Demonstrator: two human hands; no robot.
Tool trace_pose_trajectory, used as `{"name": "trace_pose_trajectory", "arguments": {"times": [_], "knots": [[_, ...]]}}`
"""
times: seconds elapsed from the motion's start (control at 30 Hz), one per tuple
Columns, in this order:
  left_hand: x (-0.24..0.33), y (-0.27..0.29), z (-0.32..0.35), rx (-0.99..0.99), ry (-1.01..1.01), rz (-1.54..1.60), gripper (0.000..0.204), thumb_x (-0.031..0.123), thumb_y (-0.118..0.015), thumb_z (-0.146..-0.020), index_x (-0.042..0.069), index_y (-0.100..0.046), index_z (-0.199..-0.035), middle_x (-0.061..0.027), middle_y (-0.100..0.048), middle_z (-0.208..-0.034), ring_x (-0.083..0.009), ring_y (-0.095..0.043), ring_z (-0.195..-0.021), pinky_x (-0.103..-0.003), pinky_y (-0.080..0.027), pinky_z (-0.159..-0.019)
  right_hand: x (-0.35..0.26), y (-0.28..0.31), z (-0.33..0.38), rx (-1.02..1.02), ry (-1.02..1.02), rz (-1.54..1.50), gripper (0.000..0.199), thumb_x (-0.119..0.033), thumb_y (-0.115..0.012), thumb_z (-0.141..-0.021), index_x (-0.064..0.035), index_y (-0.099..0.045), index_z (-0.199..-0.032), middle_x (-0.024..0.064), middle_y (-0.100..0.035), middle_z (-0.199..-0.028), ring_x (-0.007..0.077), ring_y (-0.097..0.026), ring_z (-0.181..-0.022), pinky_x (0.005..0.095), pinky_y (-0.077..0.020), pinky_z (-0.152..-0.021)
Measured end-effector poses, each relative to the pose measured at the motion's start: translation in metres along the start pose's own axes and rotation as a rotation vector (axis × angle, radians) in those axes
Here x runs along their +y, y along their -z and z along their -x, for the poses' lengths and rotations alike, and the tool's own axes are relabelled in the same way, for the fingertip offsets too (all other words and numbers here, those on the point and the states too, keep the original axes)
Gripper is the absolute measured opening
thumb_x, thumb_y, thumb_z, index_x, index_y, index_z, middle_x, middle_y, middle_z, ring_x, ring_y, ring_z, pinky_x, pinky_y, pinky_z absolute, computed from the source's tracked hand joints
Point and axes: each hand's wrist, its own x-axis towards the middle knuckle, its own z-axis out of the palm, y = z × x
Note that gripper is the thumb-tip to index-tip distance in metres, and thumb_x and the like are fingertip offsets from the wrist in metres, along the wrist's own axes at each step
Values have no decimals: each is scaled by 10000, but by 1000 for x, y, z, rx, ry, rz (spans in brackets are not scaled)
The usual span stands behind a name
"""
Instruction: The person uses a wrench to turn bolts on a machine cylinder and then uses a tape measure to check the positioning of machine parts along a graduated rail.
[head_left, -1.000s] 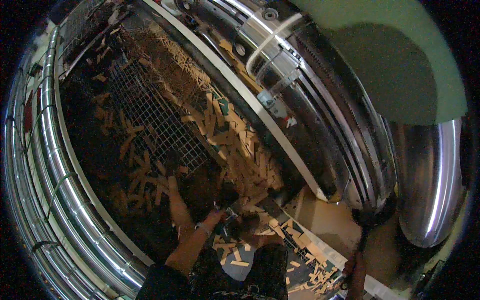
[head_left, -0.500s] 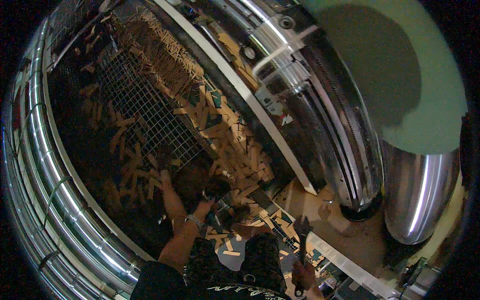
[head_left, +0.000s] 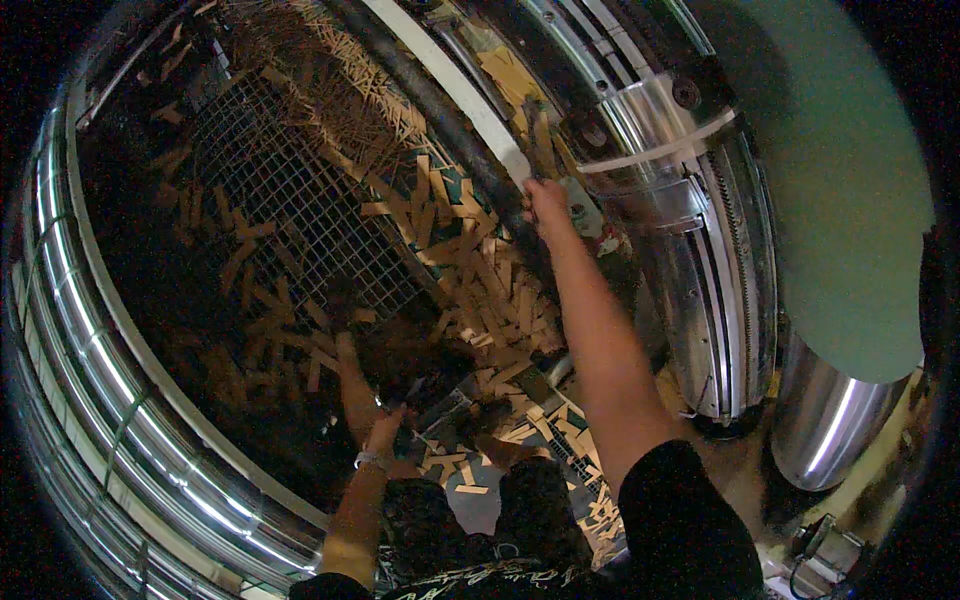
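My right hand (head_left: 547, 203), arm stretched out, is closed over the edge of a long white rail (head_left: 455, 82). My arm hides the rail beyond it. A light band circles the wrist of my left hand (head_left: 386, 430), low in the shadowed hollow. Its fingers look curled; a small shiny bit (head_left: 379, 401) shows by them, but I cannot make out what it is. Past that hand a bare limb (head_left: 355, 385) reaches up into the dark; whose it is I cannot tell. Thin flat wood pieces (head_left: 480, 265) lie heaped between my hands, beside a metal grid (head_left: 310, 235).
On the left run curved shiny metal tubes (head_left: 90, 390). A metal machine part (head_left: 690, 240) with a toothed strip stands close to my right arm, with a metal cylinder (head_left: 830, 425) beyond. More wood strips (head_left: 575, 445) lie around my knees. A green surface (head_left: 850, 190) fills the right.
My right hand has gone from low by my knee up and forward to the white rail; the wrench it held no longer shows. My left hand has shifted slightly left and down.
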Motion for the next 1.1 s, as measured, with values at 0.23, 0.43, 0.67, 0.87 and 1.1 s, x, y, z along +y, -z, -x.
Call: {"name": "trace_pose_trajectory", "arguments": {"times": [0.23, 0.43, 0.67, 0.87, 1.1], "knots": [[-6, 8, -9, -297, 319, 1310, 452, 359, -427, -868, 95, -398, -1233, -98, -475, -1148, -254, -470, -997, -443, -380, -797, 50, -2, -36, -108, -50, -151, 129, -108, -465, -844, -21, -423, -758, 56, -404, -589, 147, -362, -476, 318, -334, -429], [67, 15, -31, 15, 121, 429, 437, 361, -418, -871, 87, -422, -1210, -92, -468, -1155, -236, -457, -1012, -415, -361, -837, 81, -30, 1, -33, -31, -68, 133, -134, -427, -859, -5, -452, -839, 88, -461, -621, 178, -450, -525, 343, -374, -477], [130, -13, -8, 295, -125, 273, 424, 364, -408, -875, 77, -449, -1184, -84, -460, -1162, -215, -442, -1030, -382, -338, -883, 285, -27, 150, -802, 167, 827, 232, -203, -396, -885, -20, -465, -1010, 102, -488, -654, 193, -463, -562, 335, -383, -545], [185, -57, 62, 19, 20, 188, 417, 366, -399, -878, 68, -472, -1161, -78, -453, -1169, -197, -430, -1046, -355, -318, -923, 314, 16, 259, -851, 238, 834, 349, -272, -371, -905, -38, -451, -1150, 115, -516, -699, 204, -490, -613, 340, -395, -615], [180, -142, 115, -258, -249, 273, 406, 397, -405, -869, 46, -593, -945, -67, -560, -959, -179, -489, -925, -339, -366, -859, 192, 133, 334, -525, -65, 157, 489, -428, -453, -839, -52, -464, -1151, 110, -525, -860, 202, -504, -767, 341, -399, -682]]}}
